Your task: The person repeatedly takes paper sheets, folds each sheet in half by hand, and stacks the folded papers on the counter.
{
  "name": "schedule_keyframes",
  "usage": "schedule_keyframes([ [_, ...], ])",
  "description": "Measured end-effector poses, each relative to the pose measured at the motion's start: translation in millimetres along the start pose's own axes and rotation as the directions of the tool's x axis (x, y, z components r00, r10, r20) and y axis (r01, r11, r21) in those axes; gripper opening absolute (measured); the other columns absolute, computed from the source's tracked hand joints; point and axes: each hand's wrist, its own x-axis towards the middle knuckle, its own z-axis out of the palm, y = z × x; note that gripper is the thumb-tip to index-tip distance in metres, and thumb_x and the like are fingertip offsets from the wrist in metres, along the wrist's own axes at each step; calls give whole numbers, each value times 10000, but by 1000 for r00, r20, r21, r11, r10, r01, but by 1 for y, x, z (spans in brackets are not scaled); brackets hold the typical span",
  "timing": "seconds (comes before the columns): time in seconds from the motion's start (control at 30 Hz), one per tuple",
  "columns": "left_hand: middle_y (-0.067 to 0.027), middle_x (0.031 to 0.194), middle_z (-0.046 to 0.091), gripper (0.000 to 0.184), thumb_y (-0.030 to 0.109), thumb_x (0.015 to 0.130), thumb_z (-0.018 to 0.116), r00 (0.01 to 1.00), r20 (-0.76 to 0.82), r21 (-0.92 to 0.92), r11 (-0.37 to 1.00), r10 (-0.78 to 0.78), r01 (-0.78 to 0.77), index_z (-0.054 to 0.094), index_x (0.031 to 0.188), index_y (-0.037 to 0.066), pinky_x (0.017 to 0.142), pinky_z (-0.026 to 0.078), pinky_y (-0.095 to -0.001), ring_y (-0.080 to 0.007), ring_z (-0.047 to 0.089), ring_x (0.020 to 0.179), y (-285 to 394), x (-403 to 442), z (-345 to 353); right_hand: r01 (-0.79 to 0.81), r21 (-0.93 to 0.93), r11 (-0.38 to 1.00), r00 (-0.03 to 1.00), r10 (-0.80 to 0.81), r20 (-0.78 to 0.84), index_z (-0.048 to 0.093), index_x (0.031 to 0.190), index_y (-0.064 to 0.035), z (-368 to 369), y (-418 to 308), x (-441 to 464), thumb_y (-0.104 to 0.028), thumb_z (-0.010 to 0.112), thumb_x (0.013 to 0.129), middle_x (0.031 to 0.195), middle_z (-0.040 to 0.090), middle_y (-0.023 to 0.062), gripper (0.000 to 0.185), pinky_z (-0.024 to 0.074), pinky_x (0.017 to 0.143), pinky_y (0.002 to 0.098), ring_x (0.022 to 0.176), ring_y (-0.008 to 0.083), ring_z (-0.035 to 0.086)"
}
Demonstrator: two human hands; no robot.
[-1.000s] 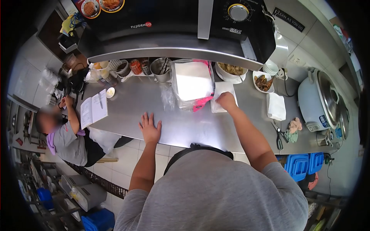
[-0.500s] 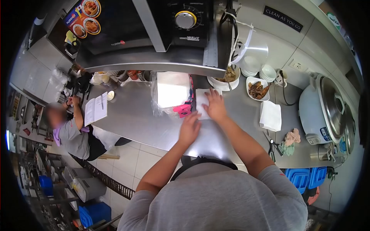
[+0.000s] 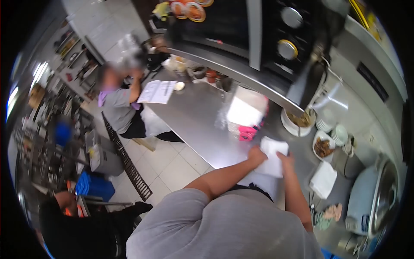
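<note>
My left hand (image 3: 257,156) is closed on the left edge of a white paper stack (image 3: 272,156), and my right hand (image 3: 285,160) grips its right edge. The stack is over the near part of the steel counter (image 3: 200,125). Just beyond it lies an opened plastic pack of white sheets (image 3: 246,108) with a pink label (image 3: 247,133). Another white paper stack (image 3: 323,179) rests on the counter to the right of my right hand.
Bowls of food (image 3: 298,123) (image 3: 323,146) stand at the back right, beside a large cooker (image 3: 371,196). Cloths (image 3: 330,214) lie near it. A microwave (image 3: 224,34) sits on the shelf above. A seated person (image 3: 118,108) is at the left by an open notebook (image 3: 158,91); another person (image 3: 82,228) is at lower left.
The view has swung round. Both hands, earlier lying flat or spread near the folded paper, now hold the white stack between them. A second person has come into view at lower left.
</note>
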Motion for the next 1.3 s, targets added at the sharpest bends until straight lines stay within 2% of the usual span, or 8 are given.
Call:
schedule_keyframes([
  [0.33,-114,1046,619,698,10,563,732,937,314,-704,625,-151,337,530,1231,2,805,502,-330,-242,610,913,9,-37,-51,-95,293,951,944,-7,330,484,1245,41,9,-26,-43,16,741,697,1139,617,176,606,509,869,420,993,315,633],
  [0.53,-50,1141,598,466,246,842,649,897,440,-820,390,-36,418,495,1261,114,918,456,-399,-219,581,1014,11,-71,-103,359,-125,925,917,-375,-136,561,1178,17,-19,-110,-104,-18,760,698,1012,680,145,521,492,885,349,958,227,647],
  [0.67,-23,1307,505,520,479,892,550,741,659,-749,32,129,661,482,1305,171,1115,200,-471,-179,393,1257,-6,-68,-127,746,-354,565,666,-629,401,590,1087,14,-10,-125,-151,-13,698,692,924,688,167,410,518,762,353,816,258,666],
  [0.93,-64,1429,426,752,683,887,396,753,634,-773,160,177,613,392,1423,154,1137,140,-507,-235,332,1350,-9,-63,-122,699,-477,532,714,-497,493,566,1140,15,-4,-125,-146,38,634,682,906,689,224,464,525,773,371,879,374,672],
  [1.03,-51,1452,414,855,748,861,362,754,629,-778,157,190,609,321,1465,145,1131,230,-449,-243,366,1341,18,-79,-137,466,-452,761,855,-518,10,609,1068,14,15,-149,-131,14,658,668,890,700,197,403,514,785,371,875,340,687],
  [1.13,-45,1527,287,954,814,814,312,704,650,-749,84,286,658,238,1497,152,1145,175,-468,-234,210,1416,28,-71,-124,815,-177,552,519,-560,646,617,1034,10,30,-136,-157,22,657,682,884,709,168,355,544,709,385,813,293,704],
  [1.27,-40,1582,161,1005,846,795,265,497,549,-750,134,672,648,132,1523,165,1159,112,-485,-204,25,1470,18,-51,-119,275,-379,883,961,-246,124,633,1077,9,19,-148,-131,15,730,623,882,707,115,464,506,832,346,853,198,667],
  [1.3,-40,1581,167,1000,844,798,260,646,621,-773,212,443,598,150,1521,162,1163,121,-450,-195,52,1467,38,-71,-145,278,-534,799,931,-361,-55,631,1078,21,20,-163,-135,12,731,623,890,707,119,466,503,843,345,866,187,663],
])
